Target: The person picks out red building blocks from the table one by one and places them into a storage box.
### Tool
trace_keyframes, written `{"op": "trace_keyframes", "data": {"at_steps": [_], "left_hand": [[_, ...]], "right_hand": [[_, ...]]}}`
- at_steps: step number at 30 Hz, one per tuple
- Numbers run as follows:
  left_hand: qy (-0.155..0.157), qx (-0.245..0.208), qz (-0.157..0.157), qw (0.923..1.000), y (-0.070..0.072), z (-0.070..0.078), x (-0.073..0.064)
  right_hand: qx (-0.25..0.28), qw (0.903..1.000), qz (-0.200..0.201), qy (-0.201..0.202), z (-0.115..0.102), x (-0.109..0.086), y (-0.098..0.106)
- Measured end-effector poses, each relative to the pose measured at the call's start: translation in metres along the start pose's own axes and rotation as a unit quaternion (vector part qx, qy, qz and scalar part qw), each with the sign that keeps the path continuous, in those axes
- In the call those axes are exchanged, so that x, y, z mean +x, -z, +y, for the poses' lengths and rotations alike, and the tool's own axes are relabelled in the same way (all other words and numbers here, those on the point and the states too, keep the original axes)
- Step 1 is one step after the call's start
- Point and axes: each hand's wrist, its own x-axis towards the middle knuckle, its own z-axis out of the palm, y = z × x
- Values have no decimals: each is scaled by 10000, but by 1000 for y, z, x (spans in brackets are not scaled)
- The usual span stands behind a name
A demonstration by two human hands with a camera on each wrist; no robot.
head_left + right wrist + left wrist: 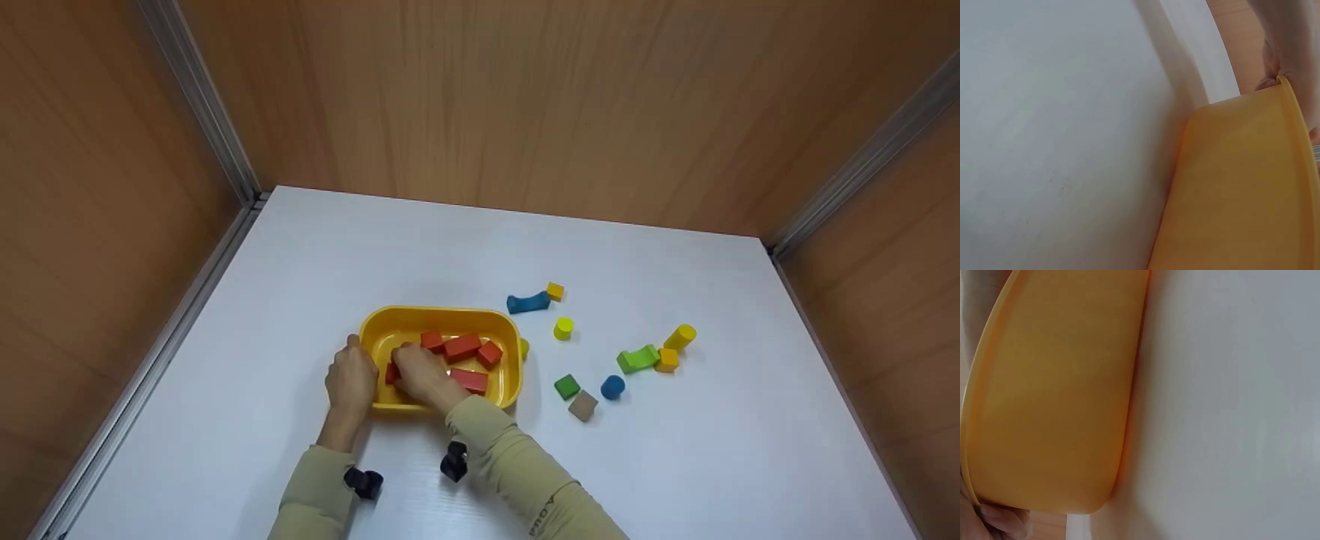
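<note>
A yellow plastic bin point(450, 309) sits on the white table with several red blocks point(462, 347) lying inside. My left hand point(352, 379) grips the bin's left end by the rim, its fingers point(1008, 522) curled under the edge in the left wrist view. My right hand point(424, 375) reaches down into the left part of the bin. Right by its fingertips is a red block point(391, 373), partly covered by the hand; whether the fingers pinch it is hidden. In the right wrist view the bin's outer wall point(1241, 180) blocks the right hand's fingers.
Right of the bin lie a blue arch block point(528, 302), a small yellow cube point(555, 291), yellow cylinders point(563, 328), a green cube point(567, 386), a plain wooden cube point(583, 406), a blue cylinder point(613, 387) and a light green arch block point(637, 359). Wooden panels point(480, 105) wall the table.
</note>
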Motion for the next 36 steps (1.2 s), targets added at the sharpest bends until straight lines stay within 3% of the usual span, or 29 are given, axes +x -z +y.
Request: {"op": "trace_keyframes", "data": {"at_steps": [10,19,26,31,36], "left_hand": [[-99,28,7,9999,0,-1,1],[111,6,-231,9997,0,2,2],[46,33,-70,10000,0,3,3],[-15,75,-21,10000,-2,2,3],[54,166,-75,9998,-1,0,3]], "right_hand": [[125,9999,20,-10,2,-4,2],[876,9958,223,-113,5,-25,32],[1315,9858,1042,26,20,-51,62],[1724,9706,1680,13,40,-78,75],[1814,9566,2279,-128,65,-104,81]]}}
